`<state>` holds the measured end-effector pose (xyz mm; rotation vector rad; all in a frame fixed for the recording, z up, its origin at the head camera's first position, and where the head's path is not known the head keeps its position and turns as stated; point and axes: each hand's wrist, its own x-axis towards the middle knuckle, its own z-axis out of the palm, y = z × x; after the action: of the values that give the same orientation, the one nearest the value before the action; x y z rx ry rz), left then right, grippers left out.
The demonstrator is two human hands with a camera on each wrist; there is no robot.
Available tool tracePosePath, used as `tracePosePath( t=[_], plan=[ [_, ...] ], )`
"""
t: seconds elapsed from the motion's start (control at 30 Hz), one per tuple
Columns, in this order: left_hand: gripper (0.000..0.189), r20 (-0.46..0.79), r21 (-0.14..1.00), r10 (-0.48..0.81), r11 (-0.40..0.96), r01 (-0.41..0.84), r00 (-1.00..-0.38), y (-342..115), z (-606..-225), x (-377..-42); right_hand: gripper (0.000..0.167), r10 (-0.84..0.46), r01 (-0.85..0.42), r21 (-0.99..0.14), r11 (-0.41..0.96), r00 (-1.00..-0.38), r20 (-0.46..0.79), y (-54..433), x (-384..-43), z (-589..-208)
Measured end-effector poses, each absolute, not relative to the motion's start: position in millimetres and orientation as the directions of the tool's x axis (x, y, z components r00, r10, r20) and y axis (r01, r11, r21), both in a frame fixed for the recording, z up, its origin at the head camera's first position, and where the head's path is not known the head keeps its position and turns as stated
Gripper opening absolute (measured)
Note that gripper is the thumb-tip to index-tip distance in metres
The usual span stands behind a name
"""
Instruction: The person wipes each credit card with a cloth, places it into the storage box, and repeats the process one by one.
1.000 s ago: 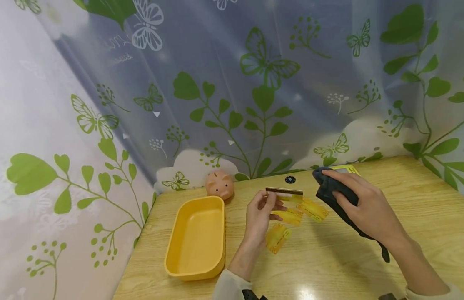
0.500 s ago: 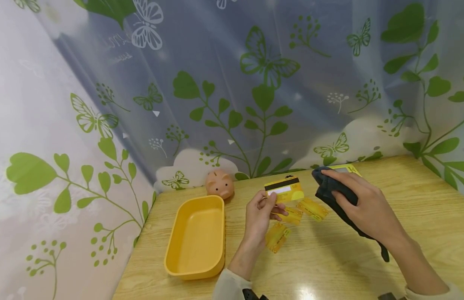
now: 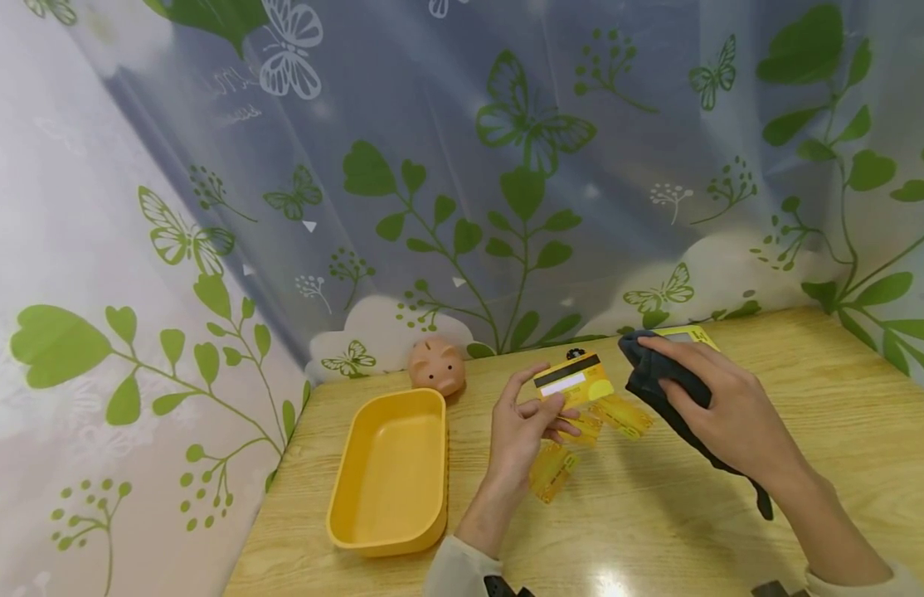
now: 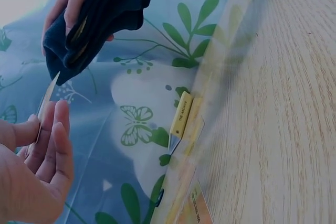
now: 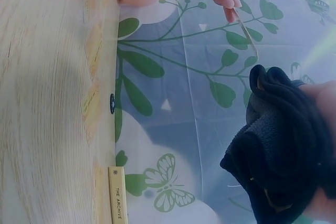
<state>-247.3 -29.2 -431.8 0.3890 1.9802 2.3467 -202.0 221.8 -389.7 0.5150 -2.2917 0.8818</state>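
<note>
Right of the yellow tray, the left hand pinches a card between thumb and fingers above the table; in the head view it is near but apart from a dark cloth pouch. Holding just 1 end probably leaves the striped face and far edge free. Farther right of the tray, the right hand grips the pouch, likely because its soft sides would otherwise sag. 3 loose cards lie right of the tray; the left hand covers part of 1. The held card hides part of a black chip; the pouch hides part of a yellow box. Yellowish edges show in the pouch's folds; whether cards or trim, I cannot tell.
</note>
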Motion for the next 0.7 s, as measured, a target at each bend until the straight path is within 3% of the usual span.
tracePosePath(
  t=[0.37, 0.7],
  plan=[
    [0.058, 0.151, 0.978, 0.283, -0.183, 0.101, -0.947, -25.5, -431.3, -245.1, 0.075, -0.153, -0.63, -0.436, 0.642, -0.663, 0.733, 210.2, -200.8, -386.6],
    [0.066, 0.151, 0.986, 0.339, -0.125, 0.114, -0.929, -23.3, -432.7, -243.3, 0.073, -0.219, -0.648, -0.491, 0.582, -0.707, 0.673, 186.0, -195.5, -394.9]
  ],
)
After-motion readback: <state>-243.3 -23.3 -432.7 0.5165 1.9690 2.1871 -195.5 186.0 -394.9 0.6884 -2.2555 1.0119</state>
